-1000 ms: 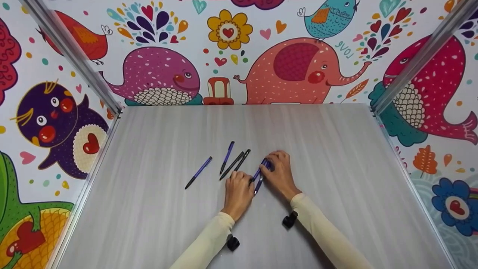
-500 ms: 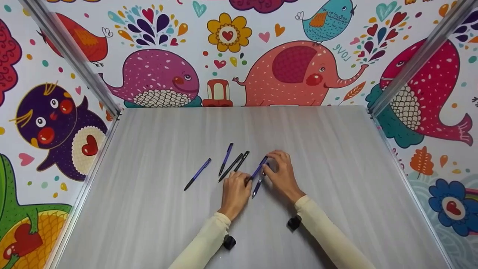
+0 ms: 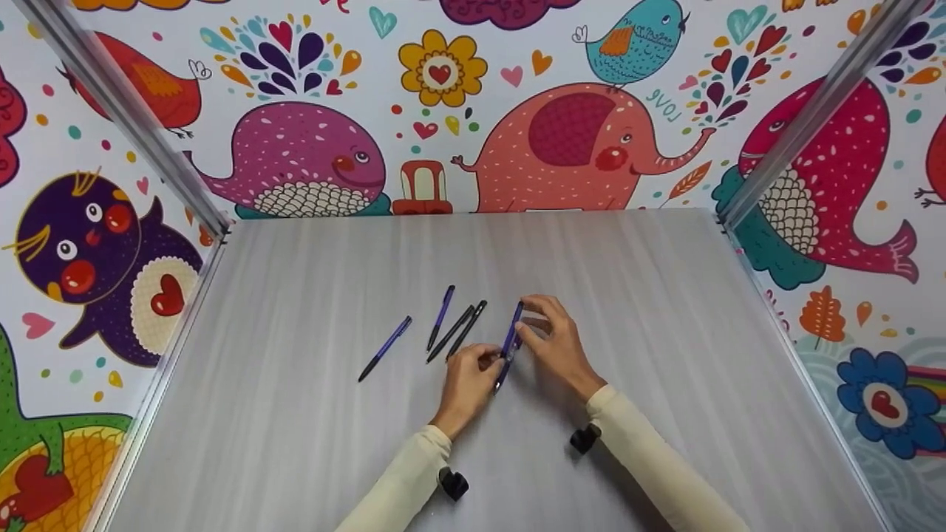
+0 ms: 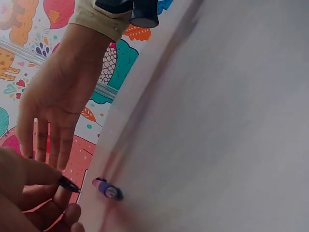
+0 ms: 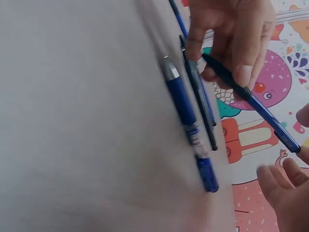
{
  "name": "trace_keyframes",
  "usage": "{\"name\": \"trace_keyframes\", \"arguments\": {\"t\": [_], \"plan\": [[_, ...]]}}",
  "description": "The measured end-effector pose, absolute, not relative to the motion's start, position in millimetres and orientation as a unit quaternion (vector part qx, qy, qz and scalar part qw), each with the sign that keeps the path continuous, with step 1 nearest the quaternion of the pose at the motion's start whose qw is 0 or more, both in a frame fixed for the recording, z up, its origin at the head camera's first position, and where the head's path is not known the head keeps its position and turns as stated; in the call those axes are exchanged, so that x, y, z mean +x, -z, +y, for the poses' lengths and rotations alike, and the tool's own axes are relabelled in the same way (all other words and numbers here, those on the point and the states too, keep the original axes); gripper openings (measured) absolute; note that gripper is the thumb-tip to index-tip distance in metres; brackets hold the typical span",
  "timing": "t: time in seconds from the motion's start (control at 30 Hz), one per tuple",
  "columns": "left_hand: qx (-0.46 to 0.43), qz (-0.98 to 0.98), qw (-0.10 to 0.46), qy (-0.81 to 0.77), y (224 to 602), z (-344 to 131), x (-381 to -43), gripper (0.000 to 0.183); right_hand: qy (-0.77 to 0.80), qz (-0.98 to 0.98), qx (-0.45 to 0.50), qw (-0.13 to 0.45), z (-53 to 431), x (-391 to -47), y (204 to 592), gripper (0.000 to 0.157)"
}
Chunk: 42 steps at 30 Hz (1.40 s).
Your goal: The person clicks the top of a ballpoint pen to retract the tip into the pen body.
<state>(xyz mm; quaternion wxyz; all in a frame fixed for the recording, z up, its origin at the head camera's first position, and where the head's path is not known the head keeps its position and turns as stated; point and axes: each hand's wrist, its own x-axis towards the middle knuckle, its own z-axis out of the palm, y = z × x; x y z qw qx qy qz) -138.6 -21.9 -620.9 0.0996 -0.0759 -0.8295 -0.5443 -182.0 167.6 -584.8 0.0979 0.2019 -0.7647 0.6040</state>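
Observation:
My left hand point(image 3: 467, 384) pinches a blue pen point(image 3: 511, 329) by its black grip, thumb against fingers. In the right wrist view that held pen point(image 5: 268, 113) is raised and slanted, its clip end close to my right fingertips. My right hand point(image 3: 558, 343) is around the pen's far end, fingers extended; firm contact cannot be made out. Beneath lies a second, blue pen with a silver tip point(image 5: 181, 104), on the table beside both hands. The left wrist view shows the held pen's dark tip point(image 4: 70, 183) poking from the left fingers.
Left of the hands lie a blue pen with black grip point(image 3: 385, 349), another blue pen point(image 3: 441, 318) and two dark pens side by side, one of them a black pen point(image 3: 451, 335). The grey table point(image 3: 310, 273) meets patterned walls along metal-edged sides.
My left hand has turned and lifted its pen, which now stands steeper over the silver-tipped one. My right fingers have come off the silver-tipped pen and spread near the held pen's end.

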Motion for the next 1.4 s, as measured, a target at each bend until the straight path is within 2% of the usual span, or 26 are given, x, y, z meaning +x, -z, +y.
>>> {"name": "trace_keyframes", "arguments": {"t": [0.13, 0.4, 0.93, 1.4], "plan": [[-0.069, -0.809, 0.071, 0.579, 597, -21, -130, 0.014, -0.617, -0.758, 0.200, 0.070, 165, -179, 574, 0.042], [-0.057, -0.792, 0.026, 0.607, 590, -20, -128, 0.015, -0.641, -0.735, 0.220, 0.024, 164, -175, 558, 0.044], [-0.059, -0.749, -0.031, 0.659, 578, -26, -123, 0.015, -0.624, -0.727, 0.285, 0.016, 164, -173, 548, 0.051], [-0.027, -0.657, -0.104, 0.746, 565, -25, -117, 0.020, -0.622, -0.737, 0.264, -0.014, 168, -170, 545, 0.057]]}}
